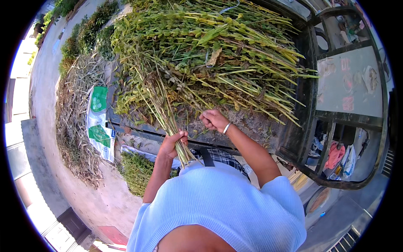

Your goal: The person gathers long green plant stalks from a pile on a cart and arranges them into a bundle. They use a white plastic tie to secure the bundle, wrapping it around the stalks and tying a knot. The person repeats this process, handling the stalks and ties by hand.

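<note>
A bundle of cut sesame stalks [161, 101] is in my left hand [172, 143], its fingers wrapped round the lower stems. The stem ends poke out below the fist near my waist, and the seed-pod tops lean away over the cart bed. To the right, the fingers of my right hand [215, 121] are closed on the end of a single sesame stalk [191, 98], whose top crosses the bundle. Beyond both hands lies a large heap of green and yellow sesame stalks [218, 54], most stem ends pointing right.
The heap rests on a dark metal cart bed [252, 134]. At right stands a black metal frame [308, 96] with a window panel. A white and green sack [100, 122], dry stalks [75, 122] and a green plant pile [136, 174] lie on the ground at left.
</note>
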A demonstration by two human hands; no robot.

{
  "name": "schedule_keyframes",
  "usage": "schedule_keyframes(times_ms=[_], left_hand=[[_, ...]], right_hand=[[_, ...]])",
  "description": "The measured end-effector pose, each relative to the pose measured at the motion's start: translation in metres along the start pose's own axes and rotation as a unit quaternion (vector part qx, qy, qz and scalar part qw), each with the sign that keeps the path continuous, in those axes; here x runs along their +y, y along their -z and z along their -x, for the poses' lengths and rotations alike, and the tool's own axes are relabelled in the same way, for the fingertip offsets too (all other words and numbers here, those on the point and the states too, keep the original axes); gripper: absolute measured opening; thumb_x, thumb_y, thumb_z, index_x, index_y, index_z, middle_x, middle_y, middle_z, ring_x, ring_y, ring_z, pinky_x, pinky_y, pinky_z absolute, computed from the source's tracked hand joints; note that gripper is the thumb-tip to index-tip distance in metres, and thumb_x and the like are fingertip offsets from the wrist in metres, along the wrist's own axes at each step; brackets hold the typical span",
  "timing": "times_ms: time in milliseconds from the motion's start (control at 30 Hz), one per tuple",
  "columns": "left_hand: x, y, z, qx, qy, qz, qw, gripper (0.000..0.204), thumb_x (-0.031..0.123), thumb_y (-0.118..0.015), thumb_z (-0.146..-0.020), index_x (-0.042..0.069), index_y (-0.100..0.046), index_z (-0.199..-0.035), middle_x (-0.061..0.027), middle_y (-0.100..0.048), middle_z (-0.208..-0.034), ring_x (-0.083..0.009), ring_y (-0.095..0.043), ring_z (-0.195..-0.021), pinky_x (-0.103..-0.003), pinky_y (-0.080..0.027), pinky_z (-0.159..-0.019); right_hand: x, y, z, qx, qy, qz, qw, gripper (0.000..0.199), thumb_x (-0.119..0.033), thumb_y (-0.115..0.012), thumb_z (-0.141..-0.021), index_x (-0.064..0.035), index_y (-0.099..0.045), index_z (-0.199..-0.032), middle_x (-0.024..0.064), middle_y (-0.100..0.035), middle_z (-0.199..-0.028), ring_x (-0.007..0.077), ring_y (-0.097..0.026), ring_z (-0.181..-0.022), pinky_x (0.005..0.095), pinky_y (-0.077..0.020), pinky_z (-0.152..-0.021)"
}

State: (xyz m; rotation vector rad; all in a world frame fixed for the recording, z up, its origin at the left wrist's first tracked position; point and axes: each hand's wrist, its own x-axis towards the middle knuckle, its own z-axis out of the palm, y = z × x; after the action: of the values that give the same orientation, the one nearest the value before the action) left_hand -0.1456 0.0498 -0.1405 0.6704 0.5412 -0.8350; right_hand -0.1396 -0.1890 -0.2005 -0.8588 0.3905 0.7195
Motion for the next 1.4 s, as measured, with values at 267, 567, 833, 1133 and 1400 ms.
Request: schedule_keyframes(times_ms=[267, 567, 833, 1133, 1400], left_hand=[[-0.002, -0.011, 0.003, 0.036, 0.006, -0.047, 0.998, 0.017, 0.008, -0.063, -0.082, 0.002, -0.052, -0.094, -0.0082, -0.059, -0.078, -0.0163, -0.055, -0.065, -0.031, -0.051, -0.059], [-0.003, -0.016, 0.007, 0.094, 0.045, -0.108, 0.989, 0.022, 0.001, -0.063, -0.079, 0.005, -0.051, -0.097, -0.0120, -0.061, -0.078, -0.0161, -0.055, -0.061, -0.029, -0.048, -0.053], [0.013, -0.014, 0.011, 0.079, 0.046, -0.103, 0.990, 0.027, -0.002, -0.063, -0.075, 0.003, -0.047, -0.097, -0.0175, -0.063, -0.084, -0.0169, -0.055, -0.060, -0.030, -0.048, -0.054], [0.004, 0.014, 0.011, 0.013, 0.038, -0.040, 0.998, 0.031, -0.003, -0.064, -0.072, 0.003, -0.051, -0.100, -0.0134, -0.063, -0.088, -0.0182, -0.057, -0.066, -0.031, -0.050, -0.061], [-0.006, 0.015, 0.004, 0.052, 0.028, -0.055, 0.997, 0.030, -0.002, -0.063, -0.075, 0.002, -0.054, -0.103, -0.0119, -0.064, -0.091, -0.0245, -0.062, -0.085, -0.039, -0.052, -0.079]], right_hand=[[0.010, -0.083, -0.095, 0.142, 0.282, 0.306, 0.898, 0.039, -0.028, -0.049, -0.086, -0.0002, -0.058, -0.060, 0.0148, -0.060, -0.061, 0.0285, -0.058, -0.056, 0.0389, -0.0452, -0.056], [0.004, -0.098, -0.091, 0.231, 0.286, 0.418, 0.830, 0.040, -0.029, -0.052, -0.083, 0.0008, -0.054, -0.058, 0.0217, -0.053, -0.059, 0.0397, -0.054, -0.057, 0.0476, -0.0428, -0.055], [0.002, -0.091, -0.119, 0.193, 0.281, 0.269, 0.901, 0.038, -0.031, -0.055, -0.084, -0.0025, -0.054, -0.059, 0.0158, -0.052, -0.055, 0.0311, -0.053, -0.053, 0.0413, -0.0416, -0.054], [-0.021, 0.052, -0.061, 0.449, 0.083, 0.712, 0.533, 0.026, -0.016, -0.063, -0.078, -0.0053, -0.055, -0.100, 0.0119, -0.057, -0.090, 0.0279, -0.054, -0.093, 0.0413, -0.0457, -0.076], [-0.002, 0.002, -0.026, -0.027, -0.005, 0.267, 0.963, 0.024, -0.026, -0.060, -0.084, -0.0037, -0.065, -0.074, 0.0008, -0.059, -0.058, 0.0086, -0.050, -0.040, 0.0282, -0.0437, -0.039]])
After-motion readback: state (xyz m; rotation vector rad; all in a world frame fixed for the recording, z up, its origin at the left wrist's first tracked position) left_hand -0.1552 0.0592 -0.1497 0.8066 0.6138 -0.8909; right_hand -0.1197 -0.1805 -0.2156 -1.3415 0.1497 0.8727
